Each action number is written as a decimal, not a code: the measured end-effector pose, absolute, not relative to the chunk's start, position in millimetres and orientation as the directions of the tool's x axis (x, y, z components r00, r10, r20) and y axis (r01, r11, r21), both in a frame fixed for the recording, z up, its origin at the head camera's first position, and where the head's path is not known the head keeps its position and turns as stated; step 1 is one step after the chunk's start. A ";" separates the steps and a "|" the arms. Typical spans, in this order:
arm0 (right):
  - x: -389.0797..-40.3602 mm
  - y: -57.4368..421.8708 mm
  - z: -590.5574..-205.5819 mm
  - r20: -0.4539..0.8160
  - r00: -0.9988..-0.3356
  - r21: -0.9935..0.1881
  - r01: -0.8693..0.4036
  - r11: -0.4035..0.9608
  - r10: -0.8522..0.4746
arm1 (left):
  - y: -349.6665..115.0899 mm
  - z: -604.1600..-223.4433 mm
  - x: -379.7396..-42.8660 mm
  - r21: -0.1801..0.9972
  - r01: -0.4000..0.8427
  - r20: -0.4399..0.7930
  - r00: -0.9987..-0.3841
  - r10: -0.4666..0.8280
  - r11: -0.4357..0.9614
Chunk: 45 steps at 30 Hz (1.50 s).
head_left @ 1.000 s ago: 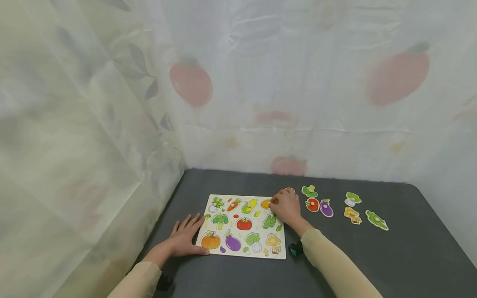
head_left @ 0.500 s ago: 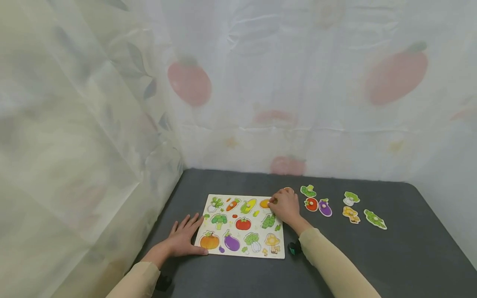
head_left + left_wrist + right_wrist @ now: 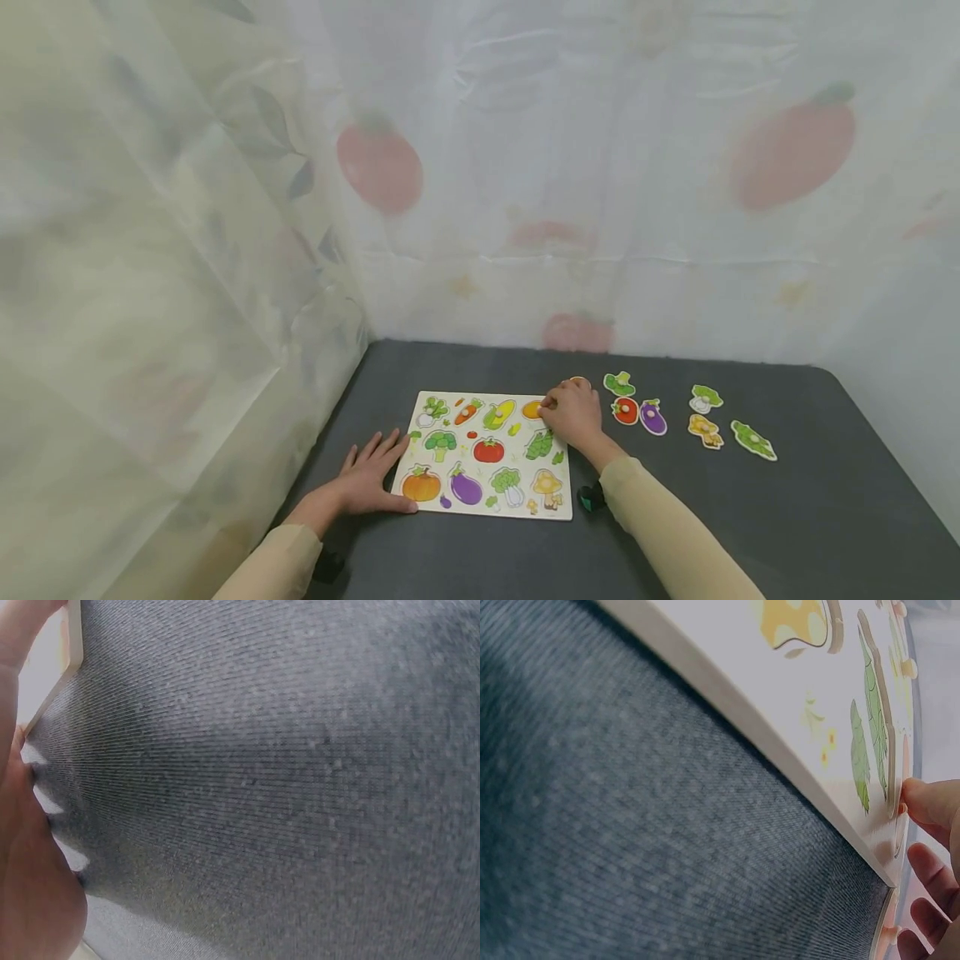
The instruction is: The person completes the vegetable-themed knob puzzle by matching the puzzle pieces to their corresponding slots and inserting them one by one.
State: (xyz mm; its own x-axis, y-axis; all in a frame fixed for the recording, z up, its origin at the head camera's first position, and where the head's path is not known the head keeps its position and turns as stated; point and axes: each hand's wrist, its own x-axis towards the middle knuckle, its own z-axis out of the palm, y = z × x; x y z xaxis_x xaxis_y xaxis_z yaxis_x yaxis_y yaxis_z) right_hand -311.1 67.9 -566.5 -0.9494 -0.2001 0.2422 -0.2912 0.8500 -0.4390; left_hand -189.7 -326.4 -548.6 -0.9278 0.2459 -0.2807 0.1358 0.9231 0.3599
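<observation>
A white wooden vegetable puzzle board [image 3: 517,500] lies flat on the dark cloth. My left hand [image 3: 360,485] steadies its left side, fingers spread along the edge and thumb at the near left corner. At the far right corner my right hand [image 3: 576,413] pinches a round orange-yellow puzzle piece [image 3: 532,410] at its slot. The thumb [image 3: 922,796] and fingers partly hide this piece. A carrot piece [image 3: 467,412] and a corn piece [image 3: 498,414] sit in the top row. Just behind the right hand, another orange-rimmed piece [image 3: 581,380] shows only its edge.
Loose knobbed pieces lie to the right: broccoli [image 3: 619,384], tomato [image 3: 625,410], eggplant [image 3: 653,417], bok choy [image 3: 706,398], mushroom [image 3: 706,431] and a green pea-pod-like piece [image 3: 753,440]. A pale curtain [image 3: 480,200] hangs behind the table.
Both hands keep their places at the board. The whole scene shifts slightly left as the head view moves; no piece visibly changes position.
</observation>
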 end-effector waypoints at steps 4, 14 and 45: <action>-312.3 67.9 -568.9 0.245 -0.949 -0.431 -0.288 0.855 -0.196 | -325.1 -546.8 -189.2 0.347 0.138 -0.273 -0.931 0.241 0.928; -308.6 70.1 -564.3 0.263 -0.934 -0.414 -0.335 0.846 -0.241 | -324.2 -545.3 -189.7 0.337 0.134 -0.272 -0.934 0.233 0.932; -336.5 189.2 -560.0 0.188 -0.981 -0.470 -0.052 0.881 0.042 | -319.9 -548.7 -187.1 0.337 0.123 -0.270 -0.937 0.221 0.933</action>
State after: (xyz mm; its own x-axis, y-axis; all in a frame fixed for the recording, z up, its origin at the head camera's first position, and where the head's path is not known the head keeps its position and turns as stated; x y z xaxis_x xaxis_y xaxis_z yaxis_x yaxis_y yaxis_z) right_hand -336.5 189.2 -560.0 -0.9812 0.0421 0.1882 -0.0524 0.8810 -0.4701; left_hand -187.1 -319.9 -548.7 -0.9371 0.2211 -0.2701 0.1231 0.9334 0.3372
